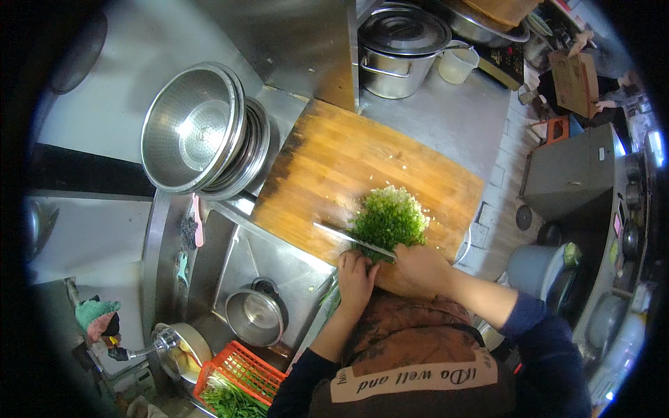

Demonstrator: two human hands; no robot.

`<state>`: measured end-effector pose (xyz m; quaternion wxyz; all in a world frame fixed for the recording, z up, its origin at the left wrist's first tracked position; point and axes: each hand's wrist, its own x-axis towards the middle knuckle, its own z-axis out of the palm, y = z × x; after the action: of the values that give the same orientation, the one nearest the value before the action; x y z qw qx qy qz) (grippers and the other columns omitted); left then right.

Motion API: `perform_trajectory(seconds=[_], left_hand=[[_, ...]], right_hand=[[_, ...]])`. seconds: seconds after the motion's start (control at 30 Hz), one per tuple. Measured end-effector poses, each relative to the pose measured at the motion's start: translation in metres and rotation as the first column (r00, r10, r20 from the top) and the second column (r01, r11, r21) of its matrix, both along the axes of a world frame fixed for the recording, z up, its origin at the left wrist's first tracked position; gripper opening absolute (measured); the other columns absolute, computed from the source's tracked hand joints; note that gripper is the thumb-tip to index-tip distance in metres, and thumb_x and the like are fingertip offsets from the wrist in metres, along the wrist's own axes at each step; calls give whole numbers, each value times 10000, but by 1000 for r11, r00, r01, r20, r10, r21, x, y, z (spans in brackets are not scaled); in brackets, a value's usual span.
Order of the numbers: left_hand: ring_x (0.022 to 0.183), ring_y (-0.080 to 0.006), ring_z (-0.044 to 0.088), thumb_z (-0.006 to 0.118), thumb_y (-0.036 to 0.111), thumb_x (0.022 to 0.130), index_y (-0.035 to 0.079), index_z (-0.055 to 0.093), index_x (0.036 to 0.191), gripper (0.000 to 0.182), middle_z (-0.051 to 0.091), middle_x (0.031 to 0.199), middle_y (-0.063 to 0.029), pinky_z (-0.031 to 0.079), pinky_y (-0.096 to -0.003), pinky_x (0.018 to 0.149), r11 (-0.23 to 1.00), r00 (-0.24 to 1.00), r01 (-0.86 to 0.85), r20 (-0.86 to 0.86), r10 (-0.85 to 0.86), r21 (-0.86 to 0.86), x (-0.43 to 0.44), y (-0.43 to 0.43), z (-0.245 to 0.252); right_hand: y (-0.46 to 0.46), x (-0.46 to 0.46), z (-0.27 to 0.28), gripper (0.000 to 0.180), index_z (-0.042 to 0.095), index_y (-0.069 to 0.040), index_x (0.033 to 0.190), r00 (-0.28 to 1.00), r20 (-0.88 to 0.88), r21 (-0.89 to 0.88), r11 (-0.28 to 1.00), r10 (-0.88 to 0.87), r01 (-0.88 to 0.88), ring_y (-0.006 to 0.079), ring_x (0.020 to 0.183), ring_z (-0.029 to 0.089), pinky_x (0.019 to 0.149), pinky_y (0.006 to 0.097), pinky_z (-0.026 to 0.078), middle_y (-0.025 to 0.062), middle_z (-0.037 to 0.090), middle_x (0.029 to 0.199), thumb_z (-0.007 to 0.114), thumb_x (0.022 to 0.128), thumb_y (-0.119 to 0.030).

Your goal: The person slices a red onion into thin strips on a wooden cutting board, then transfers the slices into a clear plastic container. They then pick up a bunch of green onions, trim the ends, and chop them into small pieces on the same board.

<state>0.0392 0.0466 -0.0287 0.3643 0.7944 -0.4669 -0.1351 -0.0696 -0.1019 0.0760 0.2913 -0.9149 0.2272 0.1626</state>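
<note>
A pile of chopped green onions (389, 219) lies on the wooden cutting board (334, 151), white pieces at the far side and green ones nearer me. My right hand (423, 266) grips a knife (353, 239) at the pile's near edge, its blade pointing left. Close to the blade, my left hand (357, 277) presses on uncut green stalks (330, 298), its fingers curled over them. The stalks trail off the board's near edge, partly hidden behind my left hand and forearm.
Stacked steel colanders (193, 128) stand left of the board. A sink (261, 251) below them holds a metal pot (255, 316). An orange basket (240, 371) carries greens. A lidded steel pot (400, 57) stands beyond. Far right, a person (606, 104) holds cardboard.
</note>
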Motion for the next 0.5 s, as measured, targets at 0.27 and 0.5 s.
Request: perform_trajectory(seconds=[0.27, 0.5], left_hand=[[948, -384, 489, 753, 69, 682, 15, 595, 886, 264, 530, 975, -159, 409, -469, 826, 998, 998, -51, 30, 52, -31, -1, -3, -3], [957, -384, 498, 741, 60, 694, 15, 581, 831, 215, 526, 919, -161, 416, -473, 839, 998, 998, -64, 17, 64, -26, -1, 2, -3]], right_hand=[[6, 0, -1, 160, 512, 37, 910, 997, -64, 15, 999, 49, -48, 402, 694, 659, 621, 492, 532, 223, 648, 722, 488, 852, -110], [2, -7, 1, 182, 514, 43, 904, 970, -228, 25, 996, 85, -81, 396, 688, 659, 620, 477, 534, 232, 647, 728, 514, 841, -128]])
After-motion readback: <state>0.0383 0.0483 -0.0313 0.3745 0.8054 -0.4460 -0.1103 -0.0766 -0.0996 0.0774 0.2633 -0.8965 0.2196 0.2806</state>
